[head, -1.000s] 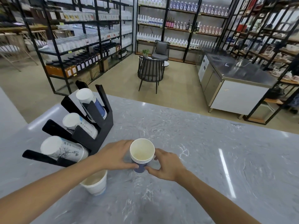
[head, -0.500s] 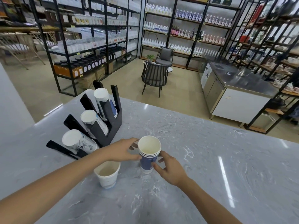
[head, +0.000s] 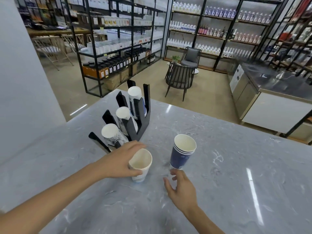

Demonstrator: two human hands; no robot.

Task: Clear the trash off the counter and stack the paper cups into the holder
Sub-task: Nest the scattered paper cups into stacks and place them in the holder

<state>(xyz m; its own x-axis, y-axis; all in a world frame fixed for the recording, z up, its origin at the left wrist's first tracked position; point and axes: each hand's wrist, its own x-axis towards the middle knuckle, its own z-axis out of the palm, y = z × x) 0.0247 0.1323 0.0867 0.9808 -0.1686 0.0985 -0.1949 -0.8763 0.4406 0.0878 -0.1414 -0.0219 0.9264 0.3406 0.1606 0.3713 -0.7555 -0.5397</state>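
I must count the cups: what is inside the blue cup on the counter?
Inside the blue cup more cups are nested; several rims show. The top one looks empty. The exact count is covered by the outer wall.

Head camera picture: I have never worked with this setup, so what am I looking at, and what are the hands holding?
There is no machine here: a person wears one wide-angle camera on the head, looking down at their own bare hands. The left hand is wrapped around a single white paper cup standing on the grey marble counter. The right hand is open just below a stack of dark blue paper cups, not gripping it. Behind stands a black slotted cup holder with three cup stacks lying in it. The shop shelves are only background.
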